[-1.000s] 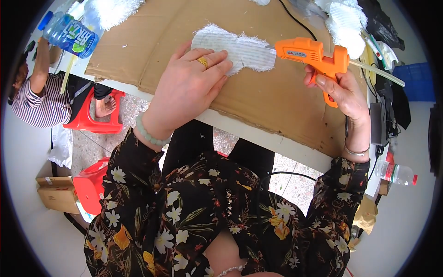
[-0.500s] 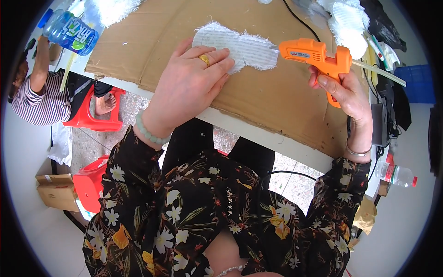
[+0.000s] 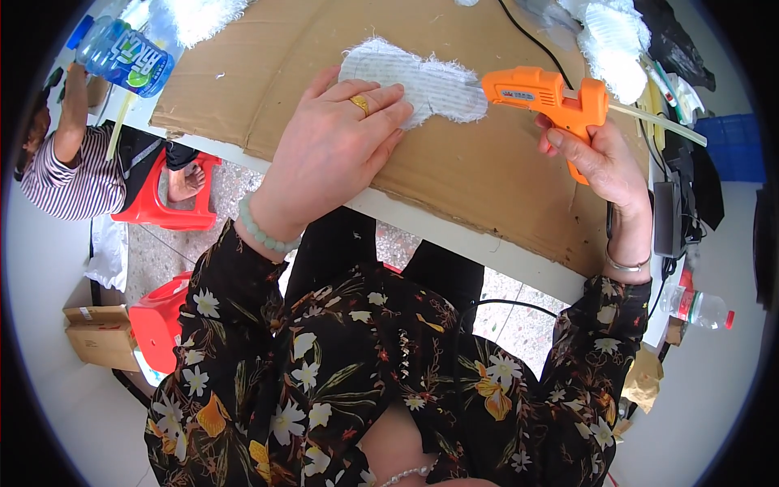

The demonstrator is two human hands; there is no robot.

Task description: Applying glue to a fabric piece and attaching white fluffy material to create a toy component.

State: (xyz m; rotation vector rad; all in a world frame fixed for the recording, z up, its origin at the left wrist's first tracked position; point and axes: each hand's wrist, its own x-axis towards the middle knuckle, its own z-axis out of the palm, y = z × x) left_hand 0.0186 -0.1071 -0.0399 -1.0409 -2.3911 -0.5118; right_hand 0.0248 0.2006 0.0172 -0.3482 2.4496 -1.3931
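Orange plastic glue gun [image 3: 552,101], one of its kind, lies level in the curled fingers [image 3: 568,142] of the right hand [image 3: 600,162], nozzle pointing left at one white fuzzy fabric piece [image 3: 430,81]. The left hand [image 3: 333,150] presses flat, fingers spread, on the fabric's near end, over a brown cardboard sheet [image 3: 487,178]. Two plastic bottles [image 3: 122,57] stand at the edges.

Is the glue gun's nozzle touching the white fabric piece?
Yes. The orange glue gun in the right hand has its nozzle tip at the edge of the white fabric piece.
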